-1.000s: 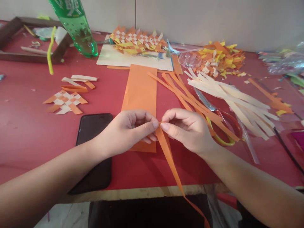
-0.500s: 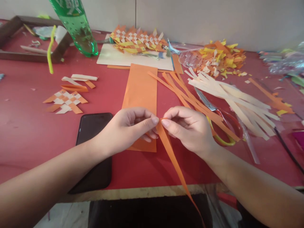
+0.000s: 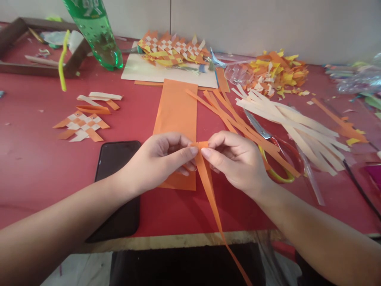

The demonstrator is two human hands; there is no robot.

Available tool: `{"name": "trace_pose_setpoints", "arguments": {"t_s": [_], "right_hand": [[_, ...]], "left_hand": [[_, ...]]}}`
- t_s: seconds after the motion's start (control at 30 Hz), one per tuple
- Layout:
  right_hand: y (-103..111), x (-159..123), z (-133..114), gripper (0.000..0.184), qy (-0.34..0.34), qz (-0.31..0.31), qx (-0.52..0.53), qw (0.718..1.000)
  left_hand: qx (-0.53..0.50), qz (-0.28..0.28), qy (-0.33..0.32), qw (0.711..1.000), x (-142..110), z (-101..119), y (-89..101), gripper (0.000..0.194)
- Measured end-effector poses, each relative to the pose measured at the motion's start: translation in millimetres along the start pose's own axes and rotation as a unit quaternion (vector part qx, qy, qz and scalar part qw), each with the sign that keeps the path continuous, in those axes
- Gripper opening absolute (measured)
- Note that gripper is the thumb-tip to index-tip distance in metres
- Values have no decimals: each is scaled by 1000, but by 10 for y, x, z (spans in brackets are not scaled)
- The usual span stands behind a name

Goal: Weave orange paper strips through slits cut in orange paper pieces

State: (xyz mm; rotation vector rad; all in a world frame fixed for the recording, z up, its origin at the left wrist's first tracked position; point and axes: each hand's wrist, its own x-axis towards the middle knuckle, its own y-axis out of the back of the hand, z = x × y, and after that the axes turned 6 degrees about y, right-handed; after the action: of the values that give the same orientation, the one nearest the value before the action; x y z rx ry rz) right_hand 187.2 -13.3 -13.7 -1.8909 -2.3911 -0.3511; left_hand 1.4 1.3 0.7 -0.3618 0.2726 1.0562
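Swung a little leftward in its dangling length since half a second ago, with more of the orange strip (image 3: pixel 212 198) showing at the top, between the fingertips. Pinched at its upper end from both sides, thumb against fingers in the left hand (image 3: pixel 166 159) and likewise in the right hand (image 3: pixel 238 161). Hanging below the grip, narrowing to view, and reaching past the table edge (image 3: pixel 178 242). Held just beside the lower part of the orange sheet (image 3: pixel 175 107), between the phone (image 3: pixel 125 214) and the scissors (image 3: pixel 257 125).

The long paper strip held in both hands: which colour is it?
The strip is orange, clearest in the head view.
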Motion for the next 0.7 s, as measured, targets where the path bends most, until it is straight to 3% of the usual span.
{"name": "trace_pose_setpoints", "arguments": {"t_s": [0.17,0.4,0.53,0.7], "right_hand": [[-19,-4,26,17,42,12,10,999],[-30,2,31,14,28,38,17,999],[-14,-4,38,15,-1,12,39,999],[2,-3,36,18,35,-3,20,999]], "left_hand": [[-4,13,0,1000,7,-8,-7,18],[1,-5,6,1000,2,0,-22,19],[-4,1,1,1000,8,-10,-9,19],[-9,-3,-10,1000,9,-27,8,20]]}}
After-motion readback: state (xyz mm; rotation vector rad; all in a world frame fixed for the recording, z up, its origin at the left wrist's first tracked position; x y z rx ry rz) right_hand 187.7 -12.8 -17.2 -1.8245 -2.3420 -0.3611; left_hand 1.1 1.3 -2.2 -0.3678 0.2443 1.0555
